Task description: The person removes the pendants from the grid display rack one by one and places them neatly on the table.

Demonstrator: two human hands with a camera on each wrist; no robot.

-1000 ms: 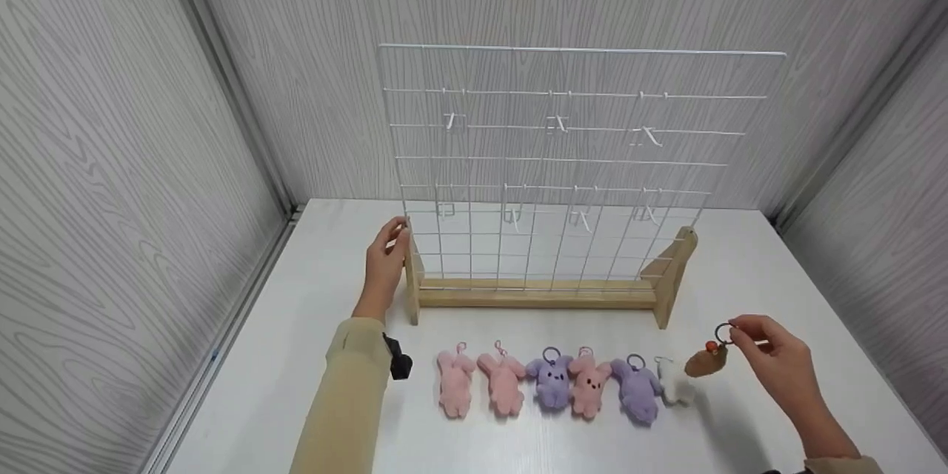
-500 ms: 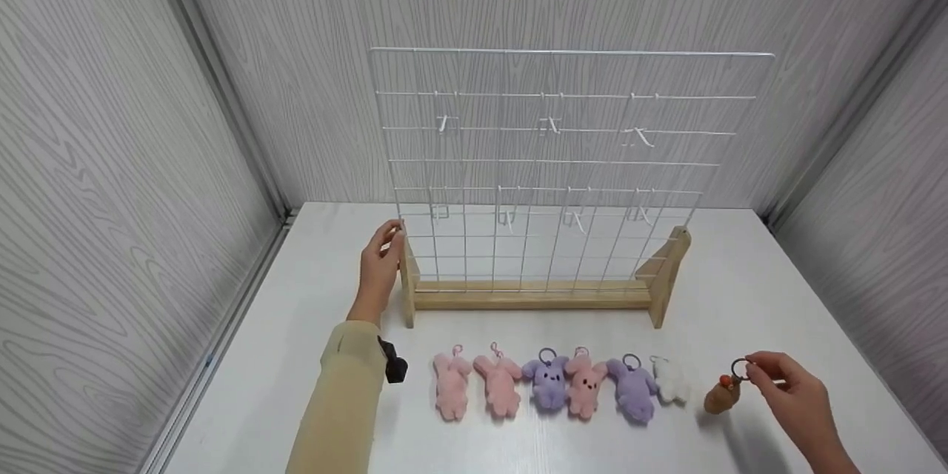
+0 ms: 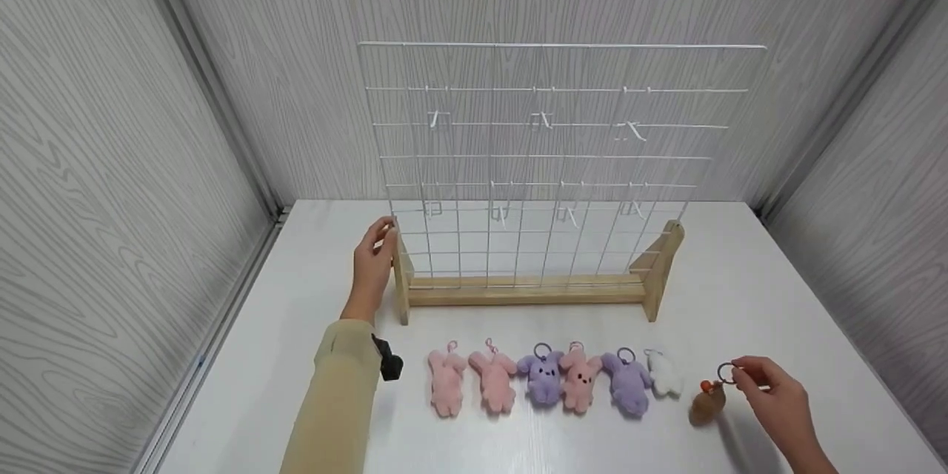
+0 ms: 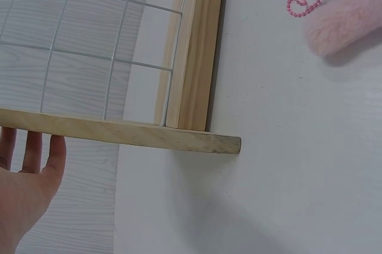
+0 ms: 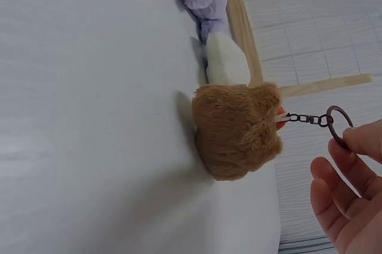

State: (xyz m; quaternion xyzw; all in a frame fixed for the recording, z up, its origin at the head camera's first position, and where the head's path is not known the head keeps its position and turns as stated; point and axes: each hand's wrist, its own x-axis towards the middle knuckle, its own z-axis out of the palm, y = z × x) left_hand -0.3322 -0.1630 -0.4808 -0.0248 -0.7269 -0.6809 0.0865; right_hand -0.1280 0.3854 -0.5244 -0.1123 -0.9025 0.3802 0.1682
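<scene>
My right hand [image 3: 774, 392] pinches the dark ring [image 5: 338, 126] of a brown plush keychain [image 5: 236, 128] between thumb and fingertips. The furry brown body, with an orange bit at its top, hangs from a short chain close over the tabletop, right of a white plush keychain [image 3: 664, 373]. My left hand [image 3: 372, 259] has its fingertips against the outer face of the left wooden upright [image 4: 125, 132] of a white wire grid rack [image 3: 563, 46]. In the left wrist view its fingers [image 4: 55, 157] look fairly straight and touch the wood from outside.
White hooks [image 3: 632, 130] stick out from the grid in two rows. In front of the wooden base [image 3: 526, 296] lie pink rabbit plush keychains [image 3: 446, 384] and purple ones [image 3: 630, 385] in one row. Wood-patterned panels [image 3: 111, 252] enclose the white table [image 3: 311, 244].
My right hand has moved the brown plush keychain down from above the white one to the table at its right. The left hand stays at the upright; the view shifts slightly.
</scene>
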